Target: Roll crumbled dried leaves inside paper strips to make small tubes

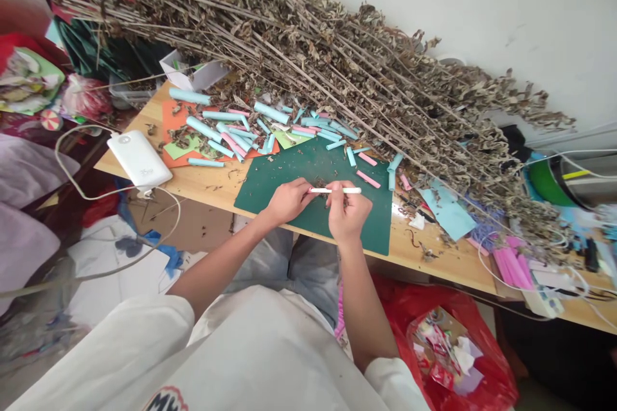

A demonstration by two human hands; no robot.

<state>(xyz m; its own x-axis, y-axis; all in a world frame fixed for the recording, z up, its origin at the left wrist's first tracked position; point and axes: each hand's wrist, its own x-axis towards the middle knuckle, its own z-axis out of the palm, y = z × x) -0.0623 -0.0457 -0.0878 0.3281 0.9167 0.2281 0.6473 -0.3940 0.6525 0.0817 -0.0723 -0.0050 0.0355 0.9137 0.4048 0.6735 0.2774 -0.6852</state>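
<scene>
The stick (351,191) is pinched by the right hand (349,213) above the mat (272,176); its left end is met by the fingertips of the left hand (287,201), whose grip cannot be told surely. If the pinch is loosened, the stick may be dropped. By a wide push of the right hand, a nearby pink roll (368,179) may be displaced.

On my feed, R hand (349,210) grips a thin white stick (348,191) over the green mat (274,173), its L end at fingertips of L hand (288,201). I see blue + pink rolls (271,112) far L, dried stalks (289,45) behind, red bag (494,350) w/ rubbish (446,352) near R.
</scene>
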